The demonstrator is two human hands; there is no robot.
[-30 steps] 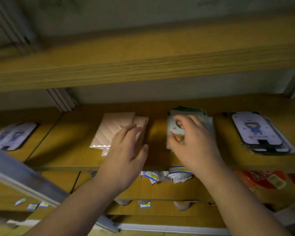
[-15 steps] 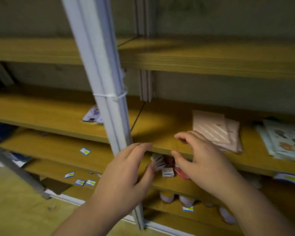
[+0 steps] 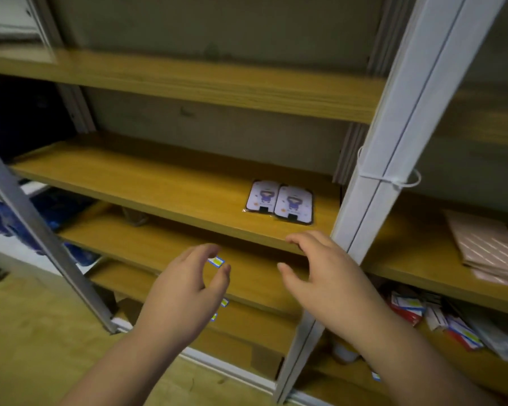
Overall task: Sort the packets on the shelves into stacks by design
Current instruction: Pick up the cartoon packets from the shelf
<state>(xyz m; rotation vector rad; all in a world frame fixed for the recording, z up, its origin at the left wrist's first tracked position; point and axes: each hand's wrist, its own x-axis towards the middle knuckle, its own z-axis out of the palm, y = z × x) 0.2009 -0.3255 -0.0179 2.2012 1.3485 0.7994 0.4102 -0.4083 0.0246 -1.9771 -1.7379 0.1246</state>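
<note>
Two purple-figure packets [image 3: 280, 201] lie side by side near the front of the middle wooden shelf [image 3: 147, 183], left of a white upright post [image 3: 373, 183]. A stack of pink striped packets [image 3: 487, 247] sits on the same shelf level to the right of the post. My right hand [image 3: 320, 268] hovers in front of the shelf edge, just below the purple packets, fingers loosely curled and holding nothing. Further left and lower is my left hand [image 3: 188, 288], also empty with relaxed fingers.
A slanted grey metal bar [image 3: 41, 235] crosses at the left. Small blue and yellow labels [image 3: 216, 261] lie on the lower shelf. Red, white and blue packets [image 3: 434, 317] are piled on the lower right shelf. Blue items [image 3: 18, 218] sit at far left.
The view has swung left along the shelves. The purple packets have come to the centre, the pink stack has gone to the right edge. Both hands left the earlier stacks, empty.
</note>
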